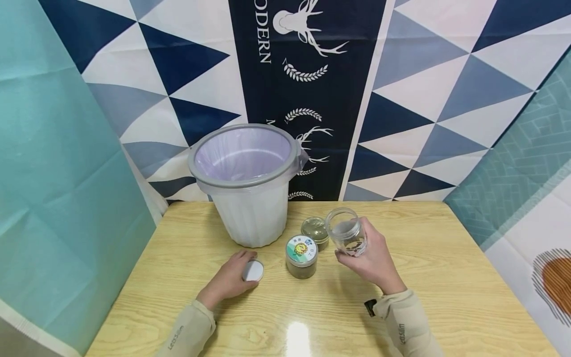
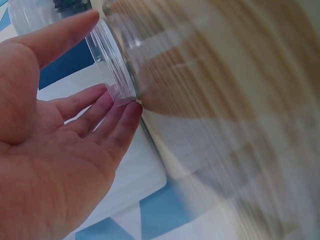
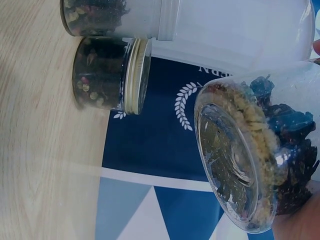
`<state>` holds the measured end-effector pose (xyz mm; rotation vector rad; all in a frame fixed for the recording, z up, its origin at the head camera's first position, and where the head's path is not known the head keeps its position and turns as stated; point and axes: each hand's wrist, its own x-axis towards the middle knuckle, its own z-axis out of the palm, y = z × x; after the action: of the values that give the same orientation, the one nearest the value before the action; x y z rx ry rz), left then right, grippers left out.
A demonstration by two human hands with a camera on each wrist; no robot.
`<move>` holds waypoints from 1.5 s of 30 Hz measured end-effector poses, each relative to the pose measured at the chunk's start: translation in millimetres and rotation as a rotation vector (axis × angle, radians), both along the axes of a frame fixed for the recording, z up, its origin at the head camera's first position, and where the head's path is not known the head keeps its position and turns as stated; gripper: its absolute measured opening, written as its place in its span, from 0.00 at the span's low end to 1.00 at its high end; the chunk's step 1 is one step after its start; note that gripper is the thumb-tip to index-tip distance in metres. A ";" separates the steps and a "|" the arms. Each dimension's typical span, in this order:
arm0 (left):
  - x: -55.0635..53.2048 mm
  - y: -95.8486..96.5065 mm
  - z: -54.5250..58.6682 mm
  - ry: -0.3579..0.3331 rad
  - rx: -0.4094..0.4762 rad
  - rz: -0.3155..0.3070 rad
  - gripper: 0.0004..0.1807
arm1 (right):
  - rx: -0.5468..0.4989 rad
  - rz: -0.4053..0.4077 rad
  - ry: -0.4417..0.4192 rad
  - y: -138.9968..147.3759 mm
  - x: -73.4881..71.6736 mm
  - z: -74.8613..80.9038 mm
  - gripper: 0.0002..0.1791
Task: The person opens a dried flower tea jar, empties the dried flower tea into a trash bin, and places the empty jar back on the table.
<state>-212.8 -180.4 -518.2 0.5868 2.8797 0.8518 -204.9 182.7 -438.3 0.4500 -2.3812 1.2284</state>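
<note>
On the left of the wooden table, my left hand point(image 1: 229, 278) holds a small round lid point(image 1: 253, 270) with a white top, thumb and fingertips at its edge. The left wrist view shows this clear-rimmed lid point(image 2: 117, 62) close over the wood surface. My right hand point(image 1: 375, 255) grips a clear jar point(image 1: 350, 238) with its open mouth showing. Dark dried pieces and a yellowish layer lie inside the jar point(image 3: 250, 160) in the right wrist view. Just left of it stand a jar with a printed sunflower lid point(image 1: 301, 258) and a gold-rimmed jar point(image 1: 315, 230).
A white bin point(image 1: 254, 213) with a grey rim and a purplish liner stands at the table's back left. Behind it hangs a patterned cloth point(image 1: 401, 99) with triangles and deer heads. The table's bare wood point(image 1: 428, 248) extends to the right.
</note>
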 end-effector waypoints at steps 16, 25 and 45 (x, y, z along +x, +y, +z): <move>-17.3 -42.2 68.9 0.755 0.262 0.373 0.04 | 0.027 -0.012 0.049 4.6 -6.8 13.5 0.35; -49.7 -61.5 152.7 0.745 0.438 0.480 0.18 | 0.085 -0.004 0.125 1.8 -36.8 57.3 0.35; -101.1 -57.4 234.0 0.177 0.199 0.529 0.37 | 0.193 0.035 0.169 -47.3 -121.8 158.4 0.36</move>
<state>-313.8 -237.8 -284.2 -0.1150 3.1854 1.2130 -326.8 135.4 -279.9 0.6323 -2.3635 0.9381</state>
